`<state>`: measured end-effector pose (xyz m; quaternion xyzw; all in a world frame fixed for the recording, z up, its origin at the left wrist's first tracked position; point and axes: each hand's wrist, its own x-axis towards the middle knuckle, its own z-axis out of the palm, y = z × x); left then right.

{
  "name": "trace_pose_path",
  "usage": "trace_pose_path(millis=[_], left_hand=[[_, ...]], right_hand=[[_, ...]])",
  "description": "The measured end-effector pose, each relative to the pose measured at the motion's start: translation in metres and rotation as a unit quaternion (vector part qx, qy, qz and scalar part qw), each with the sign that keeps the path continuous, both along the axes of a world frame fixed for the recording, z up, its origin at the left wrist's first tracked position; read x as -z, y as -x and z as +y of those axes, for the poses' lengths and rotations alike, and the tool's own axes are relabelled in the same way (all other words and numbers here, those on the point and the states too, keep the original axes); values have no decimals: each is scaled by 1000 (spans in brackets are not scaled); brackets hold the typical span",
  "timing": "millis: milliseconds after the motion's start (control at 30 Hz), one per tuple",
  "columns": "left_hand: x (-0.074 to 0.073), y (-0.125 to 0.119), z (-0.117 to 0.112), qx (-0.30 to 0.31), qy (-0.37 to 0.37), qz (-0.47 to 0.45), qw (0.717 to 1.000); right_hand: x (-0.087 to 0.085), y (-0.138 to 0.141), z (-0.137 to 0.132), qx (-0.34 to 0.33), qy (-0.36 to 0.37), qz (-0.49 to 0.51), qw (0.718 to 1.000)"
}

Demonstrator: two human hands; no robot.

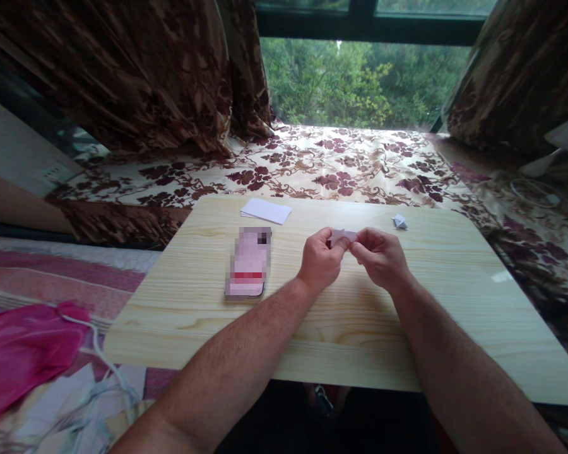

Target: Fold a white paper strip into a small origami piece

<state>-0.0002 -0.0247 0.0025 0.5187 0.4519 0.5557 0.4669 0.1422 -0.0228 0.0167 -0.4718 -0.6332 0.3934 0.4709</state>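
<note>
Both my hands meet above the wooden table, pinching one small folded piece of white paper between them. My left hand is closed on its left end, thumb on top. From the other side my right hand grips the right end with thumb and forefinger. My fingers cover much of the paper, so its full shape is hidden. A small folded paper figure rests on the table beyond my right hand. Farther left lies a stack of white paper sheets.
A pink phone, partly pixelated, lies left of my hands. Behind the table is a ledge with flowered cloth under a window. At lower left, a bed holds a bright pink cloth, a white cable and loose papers.
</note>
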Motion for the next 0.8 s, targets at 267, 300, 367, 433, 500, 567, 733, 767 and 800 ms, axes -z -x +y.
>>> trace_pose_path(millis=[267, 300, 367, 433, 500, 567, 733, 767, 800], left_hand=[[5, -1, 7, 7, 40, -88, 995], [5, -2, 8, 9, 43, -96, 994], [5, -2, 7, 22, 47, -114, 992], [4, -3, 6, 33, 49, -122, 991], [3, -3, 6, 31, 51, -118, 991], [3, -4, 5, 24, 55, -114, 992], [4, -3, 5, 22, 74, -120, 990], [4, -3, 5, 23, 78, -122, 989], [3, -3, 5, 25, 82, -123, 989]], right_hand=[[-2, 1, 2, 12, 46, 51, 998], [-2, 0, 3, 14, 51, 59, 997], [-2, -1, 5, 21, 55, 77, 995], [-1, -2, 7, 31, 55, 103, 993], [0, -3, 8, 36, 58, 128, 989], [1, -3, 9, 38, 63, 142, 987], [-2, -3, 8, 25, 92, 147, 985], [-2, -2, 8, 22, 97, 147, 984], [-3, -2, 7, 20, 101, 146, 984]])
